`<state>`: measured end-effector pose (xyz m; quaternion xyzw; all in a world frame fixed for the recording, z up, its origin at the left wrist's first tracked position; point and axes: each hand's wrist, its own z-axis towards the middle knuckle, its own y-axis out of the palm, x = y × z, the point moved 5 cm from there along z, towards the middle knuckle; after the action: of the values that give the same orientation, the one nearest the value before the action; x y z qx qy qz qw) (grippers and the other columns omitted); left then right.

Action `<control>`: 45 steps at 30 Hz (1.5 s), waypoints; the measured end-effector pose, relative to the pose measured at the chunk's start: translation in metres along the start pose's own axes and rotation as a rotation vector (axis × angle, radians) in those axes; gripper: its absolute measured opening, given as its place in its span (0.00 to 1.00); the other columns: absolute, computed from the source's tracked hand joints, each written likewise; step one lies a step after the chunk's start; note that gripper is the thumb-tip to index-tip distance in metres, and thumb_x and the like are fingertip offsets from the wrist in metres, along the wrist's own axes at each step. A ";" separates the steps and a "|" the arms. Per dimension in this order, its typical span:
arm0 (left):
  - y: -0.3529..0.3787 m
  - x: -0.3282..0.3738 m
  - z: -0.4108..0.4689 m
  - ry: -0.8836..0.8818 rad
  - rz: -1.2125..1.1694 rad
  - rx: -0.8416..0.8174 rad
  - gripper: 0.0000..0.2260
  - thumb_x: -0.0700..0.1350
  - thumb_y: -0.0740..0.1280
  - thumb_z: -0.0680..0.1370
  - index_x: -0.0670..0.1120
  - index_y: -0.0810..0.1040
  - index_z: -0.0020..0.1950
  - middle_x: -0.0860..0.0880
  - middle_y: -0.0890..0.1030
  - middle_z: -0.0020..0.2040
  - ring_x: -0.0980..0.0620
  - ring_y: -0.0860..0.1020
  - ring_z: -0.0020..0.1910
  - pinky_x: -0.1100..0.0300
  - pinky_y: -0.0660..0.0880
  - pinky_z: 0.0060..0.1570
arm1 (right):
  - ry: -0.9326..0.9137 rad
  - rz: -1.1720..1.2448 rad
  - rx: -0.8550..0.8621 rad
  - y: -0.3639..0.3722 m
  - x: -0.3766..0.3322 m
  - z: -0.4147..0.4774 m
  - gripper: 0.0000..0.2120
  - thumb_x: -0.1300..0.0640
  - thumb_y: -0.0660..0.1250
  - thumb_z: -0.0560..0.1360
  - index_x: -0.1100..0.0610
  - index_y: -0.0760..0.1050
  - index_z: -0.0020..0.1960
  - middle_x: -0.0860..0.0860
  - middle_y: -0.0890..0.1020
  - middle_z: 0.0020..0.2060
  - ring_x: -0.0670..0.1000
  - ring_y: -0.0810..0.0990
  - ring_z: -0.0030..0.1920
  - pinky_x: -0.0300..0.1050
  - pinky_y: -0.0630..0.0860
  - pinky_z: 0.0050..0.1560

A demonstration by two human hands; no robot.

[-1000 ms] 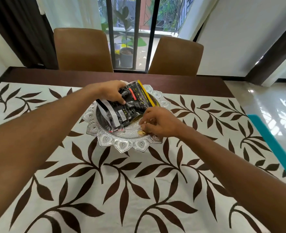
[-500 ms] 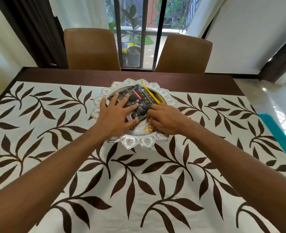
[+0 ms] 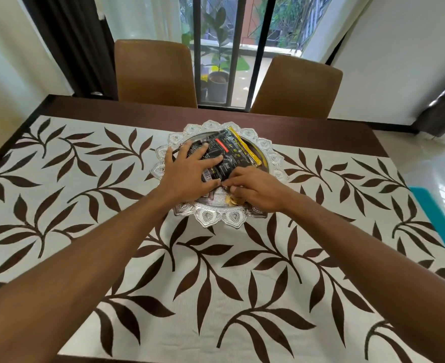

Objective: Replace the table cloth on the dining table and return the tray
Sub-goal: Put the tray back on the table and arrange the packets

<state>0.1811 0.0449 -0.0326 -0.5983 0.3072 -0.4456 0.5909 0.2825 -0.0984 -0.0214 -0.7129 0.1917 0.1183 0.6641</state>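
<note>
Now my left hand [image 3: 190, 171] lies spread flat on the black packet [image 3: 233, 153], pressing it down so it sits snug inside the silver tray [image 3: 275, 159]. The tray rests at twelve o'clock on the leaf-print table cloth [image 3: 216, 284], near its far edge. My right hand [image 3: 255, 189] curls in at the tray's five o'clock, over the gold coins [image 3: 233, 199]; whether it pinches the packet's corner, I cannot tell.

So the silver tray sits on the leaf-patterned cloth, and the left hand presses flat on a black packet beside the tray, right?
Not quite. The head view shows the black packet lying in the silver tray, not beside it. The tray does sit on the leaf-patterned cloth, and the left hand presses flat on the packet.
</note>
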 end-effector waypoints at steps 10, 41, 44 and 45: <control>0.001 0.001 0.000 -0.011 0.001 -0.020 0.28 0.68 0.61 0.76 0.67 0.60 0.76 0.52 0.56 0.81 0.44 0.48 0.80 0.32 0.44 0.73 | 0.029 0.153 0.132 -0.018 0.006 -0.007 0.16 0.48 0.63 0.77 0.54 0.84 0.56 0.47 0.81 0.48 0.46 0.79 0.48 0.47 0.77 0.48; 0.006 0.000 0.002 0.005 0.019 -0.044 0.28 0.69 0.57 0.77 0.68 0.58 0.76 0.51 0.54 0.81 0.42 0.47 0.80 0.31 0.43 0.73 | -0.029 -0.092 0.105 0.008 -0.024 0.019 0.18 0.48 0.63 0.82 0.57 0.82 0.40 0.50 0.77 0.26 0.45 0.70 0.24 0.40 0.63 0.29; 0.005 0.000 0.003 0.012 0.021 -0.045 0.28 0.69 0.57 0.77 0.67 0.59 0.76 0.51 0.54 0.82 0.42 0.47 0.80 0.30 0.43 0.73 | -0.010 -0.053 0.104 0.006 -0.022 0.019 0.18 0.48 0.62 0.83 0.56 0.83 0.42 0.50 0.78 0.26 0.45 0.70 0.22 0.36 0.62 0.27; 0.005 0.001 0.003 0.016 0.019 -0.056 0.28 0.70 0.57 0.77 0.67 0.59 0.76 0.51 0.53 0.82 0.42 0.47 0.80 0.30 0.44 0.73 | 0.005 -0.029 0.102 0.006 -0.022 0.019 0.18 0.48 0.62 0.83 0.55 0.83 0.42 0.49 0.78 0.26 0.45 0.70 0.22 0.33 0.61 0.26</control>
<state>0.1852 0.0451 -0.0370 -0.6081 0.3297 -0.4361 0.5757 0.2623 -0.0777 -0.0189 -0.6811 0.1887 0.0968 0.7008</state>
